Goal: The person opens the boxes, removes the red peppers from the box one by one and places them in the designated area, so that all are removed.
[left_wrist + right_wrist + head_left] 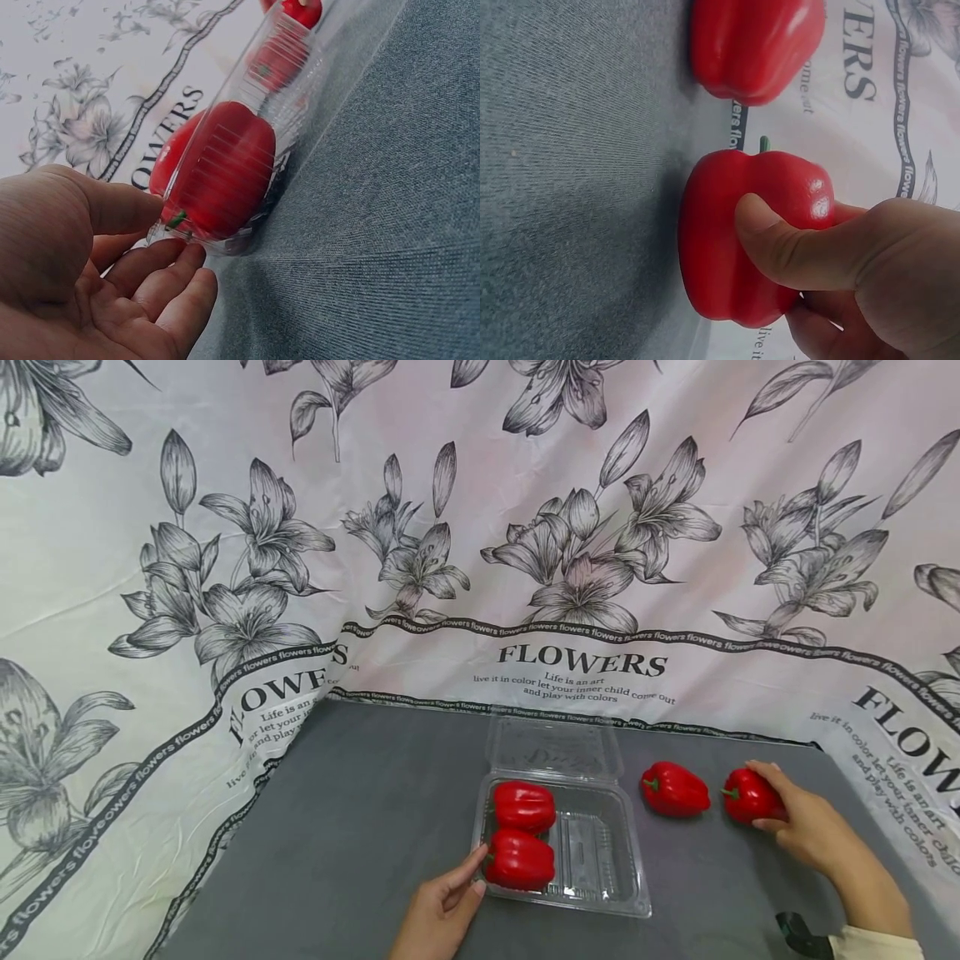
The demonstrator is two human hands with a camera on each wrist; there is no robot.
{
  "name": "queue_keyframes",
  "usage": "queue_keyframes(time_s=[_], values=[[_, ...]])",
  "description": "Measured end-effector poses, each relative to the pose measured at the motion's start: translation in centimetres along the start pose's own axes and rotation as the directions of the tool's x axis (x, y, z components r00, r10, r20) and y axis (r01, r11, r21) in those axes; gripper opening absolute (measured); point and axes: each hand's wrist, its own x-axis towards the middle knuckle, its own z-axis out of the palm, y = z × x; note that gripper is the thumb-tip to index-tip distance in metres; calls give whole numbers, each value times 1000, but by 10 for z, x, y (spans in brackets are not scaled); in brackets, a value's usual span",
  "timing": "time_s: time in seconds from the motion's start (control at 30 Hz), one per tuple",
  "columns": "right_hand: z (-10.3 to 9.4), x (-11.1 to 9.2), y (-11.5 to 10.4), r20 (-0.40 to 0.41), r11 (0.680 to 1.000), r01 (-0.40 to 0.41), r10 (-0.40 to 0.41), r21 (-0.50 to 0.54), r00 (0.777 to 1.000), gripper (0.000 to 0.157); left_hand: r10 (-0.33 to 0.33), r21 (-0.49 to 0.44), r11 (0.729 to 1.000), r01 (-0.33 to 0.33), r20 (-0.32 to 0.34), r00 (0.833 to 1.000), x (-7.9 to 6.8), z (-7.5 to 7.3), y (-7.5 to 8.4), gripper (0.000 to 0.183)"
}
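Grips the rightmost pepper (748,796) on the tabletop (360,827) in a curled right hand (813,827), pinches the container (640,860) rim with the left hand (442,902), apparently mid-pickup, and probably needs a leftward lift.

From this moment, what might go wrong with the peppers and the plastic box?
The right hand holds a smooth pepper, which might slip out if lifted. Another pepper lies between it and the box, so a low move leftward could knock it. The left hand pinches the box at its edge; a hard pull might tip it.
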Motion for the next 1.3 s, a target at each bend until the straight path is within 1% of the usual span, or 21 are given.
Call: queue_keyframes(time_s=[0.17,0.37,0.43,0.57,0.83,0.93,1.17,1.23,1.3], values=[[1,2,2,3,1000,12,-12,-1,1000,84,2,15,1000,-2,3,1000,0,0,2,47],[1,2,6,34,1000,6,-6,-3,999,89,-12,23,1000,11,2,1000,0,1,2,47],[1,1,8,25,1000,7,-7,-7,1000,90,-14,18,1000,14,3,1000,0,1,2,47],[0,1,8,29,1000,-1,1,-11,1000,94,-11,15,1000,11,4,1000,0,1,2,48],[-2,0,8,77,999,-42,42,0,996,101,-12,21,1000,12,11,1000,0,0,3,48],[-3,-1,10,74,999,-41,41,-6,996,103,-9,22,1000,9,12,1000,0,1,3,48],[-3,-9,13,39,999,1,0,-34,999,107,8,48,999,-9,3,1000,1,1,2,47],[-5,-10,11,34,999,2,0,-43,999,107,12,44,999,-12,3,1000,1,1,2,48],[-9,-12,6,48,999,-10,12,-50,999,107,13,36,999,-13,5,1000,1,2,2,48]])
